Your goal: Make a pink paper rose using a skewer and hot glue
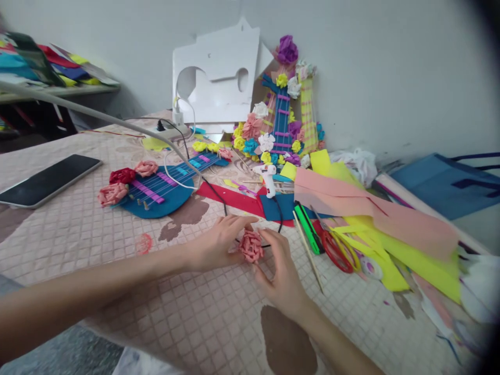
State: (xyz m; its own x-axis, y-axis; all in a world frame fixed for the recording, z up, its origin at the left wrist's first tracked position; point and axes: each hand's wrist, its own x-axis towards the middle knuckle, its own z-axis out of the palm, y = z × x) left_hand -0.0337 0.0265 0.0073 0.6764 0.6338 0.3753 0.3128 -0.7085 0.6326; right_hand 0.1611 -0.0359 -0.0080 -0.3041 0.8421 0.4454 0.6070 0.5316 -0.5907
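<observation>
A pink paper flower [250,246] with ruffled petals is held between my two hands, just above the table. My left hand [216,245] has its fingers curled against the flower's left side. From the right, my right hand [279,265] pinches it, thumb below and fingers above. A black cord passes behind the flower. Beyond my left hand lies a blue paper guitar [164,190] with purple strips and strings. One red flower [122,176] and two pink ones sit at its body end. A white hot glue gun [267,179] stands past my right hand.
To the right lie a green cutter [308,227], red-handled scissors [336,250], a wooden stick [308,252], pink paper [371,205] and yellow paper strips. A phone [50,179] lies at left. Flower-covered paper guitars [282,117] lean on the wall. A white cable [117,115] crosses the left side.
</observation>
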